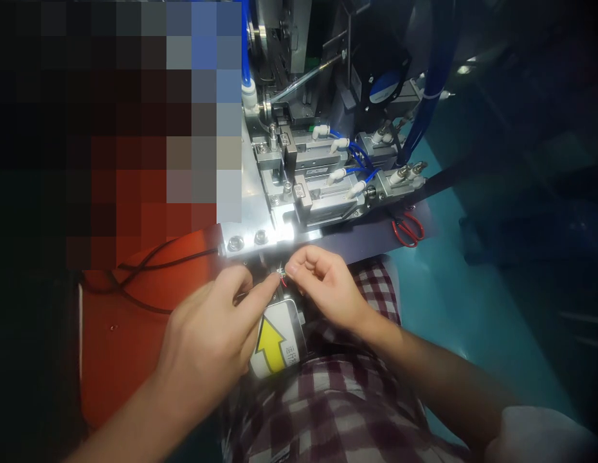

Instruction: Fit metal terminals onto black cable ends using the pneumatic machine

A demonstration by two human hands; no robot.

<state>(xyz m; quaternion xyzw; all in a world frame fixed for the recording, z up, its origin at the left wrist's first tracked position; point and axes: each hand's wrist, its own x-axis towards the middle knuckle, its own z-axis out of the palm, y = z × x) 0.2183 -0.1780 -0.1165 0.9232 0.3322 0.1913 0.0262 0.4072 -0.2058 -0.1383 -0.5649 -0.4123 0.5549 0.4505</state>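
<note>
Small thin wires (282,274), pale with a red bit, sit between the fingertips of both hands, just in front of a metal machine bed. My left hand (207,328) is closed, its thumb and forefinger pressing at the left side of the wires. From the right, my right hand (330,283) pinches at them with thumb and forefinger. How far the wires run inside the fingers is hidden. Below the hands is a white label with a yellow arrow (272,344) on a rounded machine part.
Pneumatic cylinders (323,199) with blue air tubes (359,151) stand behind the hands on the machine bed (245,225). Red-handled scissors (407,230) lie at the right. An orange-red surface (130,347) with black cables (168,265) is at the left. Pixelation hides the upper left.
</note>
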